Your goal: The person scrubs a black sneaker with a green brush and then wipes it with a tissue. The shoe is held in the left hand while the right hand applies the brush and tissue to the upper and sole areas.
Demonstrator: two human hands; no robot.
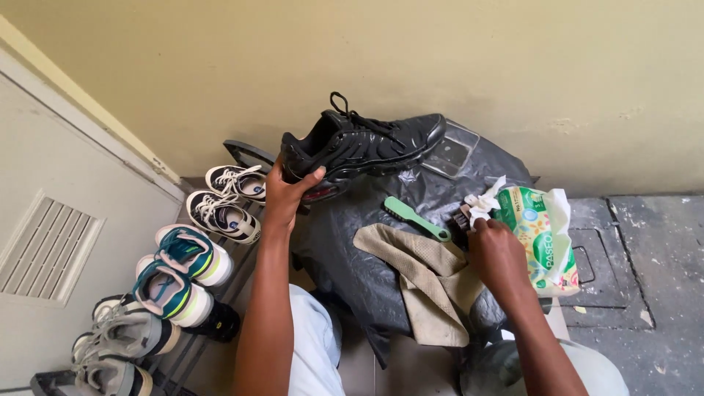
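From my feed, the biggest thing under the hands is a low counter wrapped in black plastic sheeting (352, 257), set against a pale yellow wall (440, 59). To the left runs a shoe rack (220, 286) carrying pairs in a row: black-and-white laced sneakers (224, 198), teal-and-white trainers (180, 271), and grey trainers (117, 345) nearest the bottom edge. A white door with a vent panel (44, 249) stands farther left.

I see the black sneaker (359, 143) lifted above the back of the counter, toe pointing right, laces loose on top. The left hand (286, 194) is clamped on its heel end, thumb over the side and fingers under the sole.

A beige cloth (429, 282) lies crumpled across the front of the plastic, touching the right wrist. Just right of it a green-and-white wipes pack (543, 231) stands at the counter's edge. A clear plastic lid (451, 152) lies flat behind, near the sneaker's toe.

The right hand (499, 253) is closed on a white wipe (480, 205) at the mouth of the pack, pinching it between fingertips. A green-handled brush (416, 218) lies between the two hands, beside the cloth, with a dark bristle brush (460, 220) just under the wipe.
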